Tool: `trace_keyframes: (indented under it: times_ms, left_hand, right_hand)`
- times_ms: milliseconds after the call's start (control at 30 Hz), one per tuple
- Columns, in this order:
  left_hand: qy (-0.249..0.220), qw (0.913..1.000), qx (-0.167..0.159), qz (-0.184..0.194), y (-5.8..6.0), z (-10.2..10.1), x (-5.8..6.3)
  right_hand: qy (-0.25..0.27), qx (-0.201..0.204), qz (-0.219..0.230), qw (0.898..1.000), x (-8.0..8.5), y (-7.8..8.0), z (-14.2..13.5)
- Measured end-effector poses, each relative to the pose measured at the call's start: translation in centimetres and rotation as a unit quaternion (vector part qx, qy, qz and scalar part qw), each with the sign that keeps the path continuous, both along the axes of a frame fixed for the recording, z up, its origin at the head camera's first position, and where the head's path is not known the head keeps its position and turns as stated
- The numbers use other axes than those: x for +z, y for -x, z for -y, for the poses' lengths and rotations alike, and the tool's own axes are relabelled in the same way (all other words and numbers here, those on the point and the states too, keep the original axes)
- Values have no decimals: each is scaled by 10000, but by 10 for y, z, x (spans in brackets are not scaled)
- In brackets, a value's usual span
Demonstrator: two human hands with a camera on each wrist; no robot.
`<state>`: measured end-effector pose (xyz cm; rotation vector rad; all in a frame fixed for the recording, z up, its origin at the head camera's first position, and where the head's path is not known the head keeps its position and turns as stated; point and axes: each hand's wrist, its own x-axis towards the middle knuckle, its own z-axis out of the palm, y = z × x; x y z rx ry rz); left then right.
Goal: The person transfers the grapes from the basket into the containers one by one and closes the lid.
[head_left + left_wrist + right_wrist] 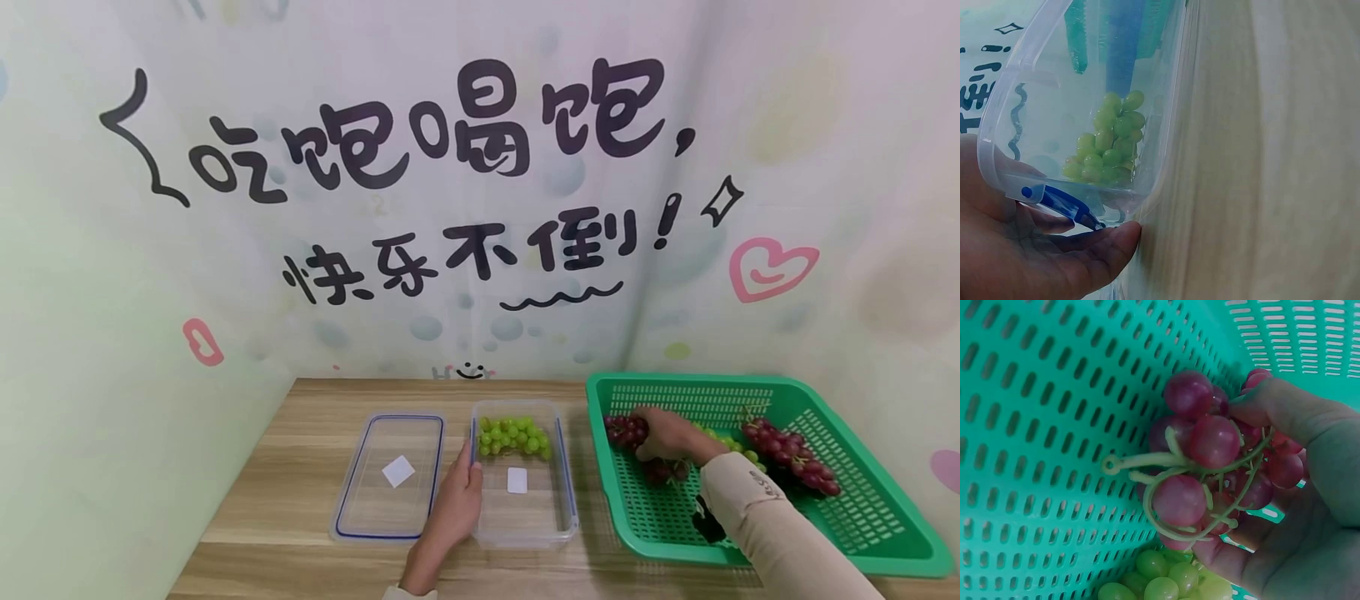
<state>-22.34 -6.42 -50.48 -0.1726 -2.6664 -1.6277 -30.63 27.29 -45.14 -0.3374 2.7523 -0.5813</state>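
Note:
My left hand (456, 498) is at the left side of a clear plastic food container (525, 521), its thumb and fingers around the edge by a blue clip (1063, 205). A bunch of green grapes (513, 436) lies at the container's far end, and a white label (517, 480) shows nearer the middle. Inside the green basket (750, 560), my right hand (667, 435) grips a bunch of red grapes (1215, 440) near the left wall. Its green stem (1147, 460) points away from the palm in the right wrist view.
A clear lid (386, 500) with a blue seal lies left of the container on the wooden table (262, 500). More red grapes (795, 454) and green grapes (1166, 575) are in the basket. A printed cloth wall (465, 333) stands behind.

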Motion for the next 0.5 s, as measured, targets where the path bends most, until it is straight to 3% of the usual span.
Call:
trace_keyframes:
  times_ms: [167,500]
  left_hand:
    - [-13,10000,-27,61,0,0,1]
    - [-14,10000,-11,82,0,0,-1]
  right_hand:
    - [71,79,-66,9999,1,0,-1]
    - [402,-384,280,9981,10,-2,5]
